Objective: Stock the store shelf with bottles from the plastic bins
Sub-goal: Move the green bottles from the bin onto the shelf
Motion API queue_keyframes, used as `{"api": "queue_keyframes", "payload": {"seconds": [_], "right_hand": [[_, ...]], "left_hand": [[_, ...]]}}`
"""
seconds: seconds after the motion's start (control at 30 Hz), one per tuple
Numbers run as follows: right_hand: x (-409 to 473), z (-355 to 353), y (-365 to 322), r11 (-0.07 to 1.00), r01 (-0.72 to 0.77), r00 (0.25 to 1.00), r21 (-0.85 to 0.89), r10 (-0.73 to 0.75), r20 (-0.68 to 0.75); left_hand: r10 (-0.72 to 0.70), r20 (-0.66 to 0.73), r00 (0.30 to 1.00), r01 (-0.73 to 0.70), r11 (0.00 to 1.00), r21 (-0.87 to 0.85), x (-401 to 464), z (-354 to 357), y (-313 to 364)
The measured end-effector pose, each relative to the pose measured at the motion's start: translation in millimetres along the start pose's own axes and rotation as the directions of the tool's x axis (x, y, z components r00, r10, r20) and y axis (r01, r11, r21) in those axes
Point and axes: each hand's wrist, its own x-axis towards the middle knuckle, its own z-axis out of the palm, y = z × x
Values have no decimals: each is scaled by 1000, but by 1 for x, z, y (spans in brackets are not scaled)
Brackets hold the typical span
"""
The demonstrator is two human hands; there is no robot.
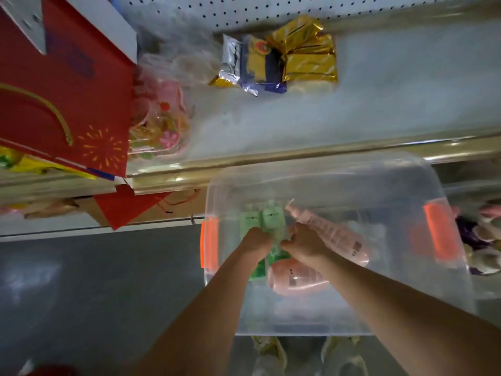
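A clear plastic bin with orange handles stands on the floor below the shelf. Inside it lie green bottles and two pink pump bottles. Both my hands reach into the bin. My left hand grips a green bottle from the left. My right hand has its fingers curled on the same cluster of green bottles, beside the upper pink bottle. The image is blurred, so the exact finger hold is hard to see. The white shelf lies above the bin.
On the shelf sit a gold and blue foil pack, a clear bag of pink items and a red box. A metal rail edges the shelf. Grey floor spreads left of the bin. My shoes show below it.
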Motion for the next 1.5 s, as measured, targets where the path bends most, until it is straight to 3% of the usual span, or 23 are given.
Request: {"api": "queue_keyframes", "payload": {"seconds": [0.2, 0.4, 0.47, 0.6, 0.83, 1.1, 1.5], "right_hand": [[17, 12, -2, 993, -86, 993, 86, 78, 88], [17, 18, 1, 963, -123, 991, 242, 107, 79], [15, 17, 6, 960, -101, 994, 261, 90, 54], [6, 12, 8, 937, -7, 1000, 348, 16, -22], [-17, -12, -6, 886, 158, 985, 437, -108, -136], [-66, -74, -28, 849, 261, 964, 459, -206, -167], [-194, -212, -84, 807, 392, 902, 441, -432, -11]], "left_hand": [[-110, -10, 994, 107, 986, -129, 22, 0, 4], [-15, 109, 994, 30, 989, -143, 16, -3, -3], [29, 99, 995, -12, 986, -165, 10, -2, -7], [66, 45, 997, -44, 924, -381, -8, 2, -13], [252, -102, 962, -267, 807, -526, -46, -5, 0], [411, -98, 906, -408, 793, -452, -110, -22, 19], [503, -324, 801, -599, 674, -434, -252, -46, 75]]}}
